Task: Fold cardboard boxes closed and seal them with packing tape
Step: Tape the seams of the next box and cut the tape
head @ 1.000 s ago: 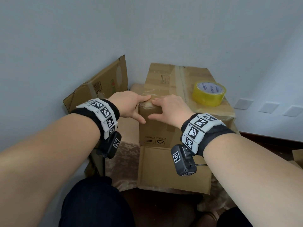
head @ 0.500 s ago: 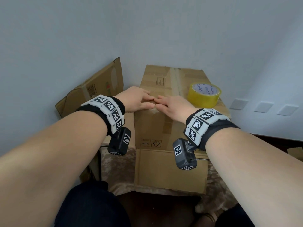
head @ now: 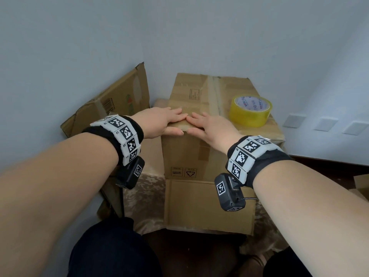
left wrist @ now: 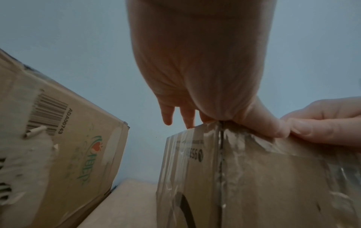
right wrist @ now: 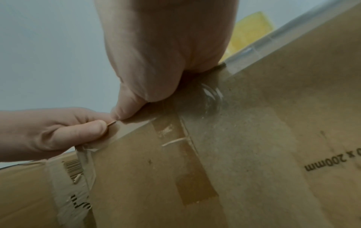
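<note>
A closed brown cardboard box (head: 185, 154) stands on a cloth-covered surface before me, with tape along its top seam. My left hand (head: 171, 122) and right hand (head: 197, 124) lie side by side on its top front edge. Their fingers are straight on the top and the thumbs lie along the front edge, tips nearly touching. In the left wrist view the left hand (left wrist: 195, 77) presses wrinkled clear tape on the box (left wrist: 263, 185). The right wrist view shows the right hand (right wrist: 166, 54) pressing the same edge. A yellow tape roll (head: 249, 110) sits on the box top, right of my hands.
A second, worn cardboard box (head: 111, 104) leans against the wall at the left. A loose flap (head: 207, 204) of the box hangs down in front, near my knees. The corner walls (head: 199, 37) stand close behind. More cardboard (head: 361, 186) shows at the far right.
One second ago both hands were curled at the box's front top corner. They have since flattened onto the top edge, fingers straight. The view has tilted slightly.
</note>
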